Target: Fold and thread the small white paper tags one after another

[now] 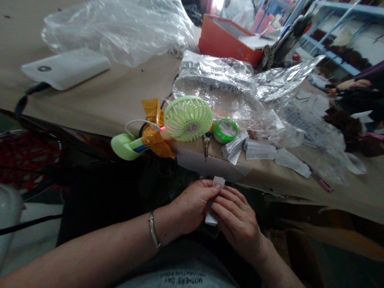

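Between my two hands, over my lap and in front of the table edge, is a small stack of white paper labels [211, 218]. One end of it shows above my thumb, the other below my fingers. My left hand [195, 202] is closed round it with the thumb on top. My right hand [238, 212] presses its fingers against the stack from the right side. On the table ahead lie more printed label strips [260, 151] and a fanned bundle of labels [235, 147]. The round green tub [225, 130] stands beside them.
A green fan [188, 119] is taped to the table edge with a cable. A pointed tool [207, 146] lies near it. Clear plastic bags [216, 88], an orange box [229, 40] and a white power bank [66, 68] are behind. Another person's hand [354, 84] shows at right.
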